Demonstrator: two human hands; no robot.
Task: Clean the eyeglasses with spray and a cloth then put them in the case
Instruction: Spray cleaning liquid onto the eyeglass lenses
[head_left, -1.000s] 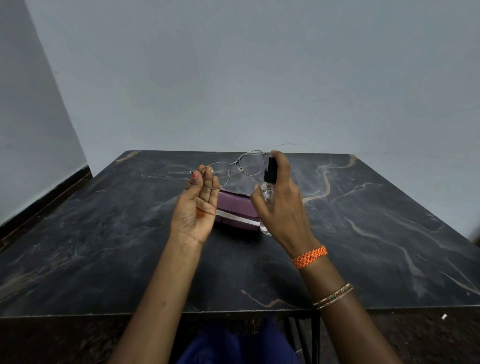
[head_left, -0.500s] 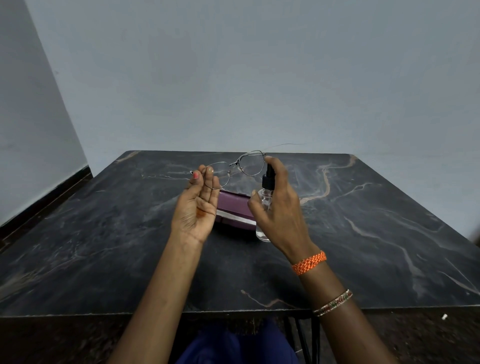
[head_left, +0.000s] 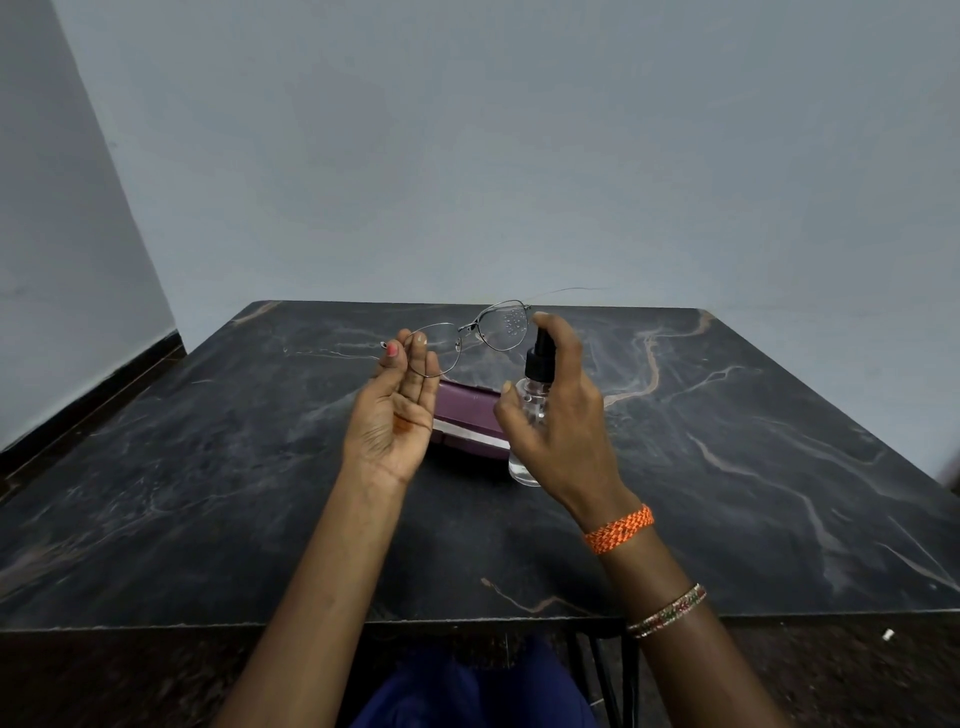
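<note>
Holding the glasses (head_left: 470, 332) up by fingertips, the left hand (head_left: 392, 415) stays palm-up above the counter (head_left: 208, 493); the right hand (head_left: 558, 415) grips the spray bottle (head_left: 535, 400), droplets speckling one lens.

The scene is lit softly and evenly – only faint shadows are cast on the dark marble table (head_left: 208, 467) beneath the hands – while straight edges are bowed by wide-angle distortion (most at the corners), and focus is kept throughout.
</note>
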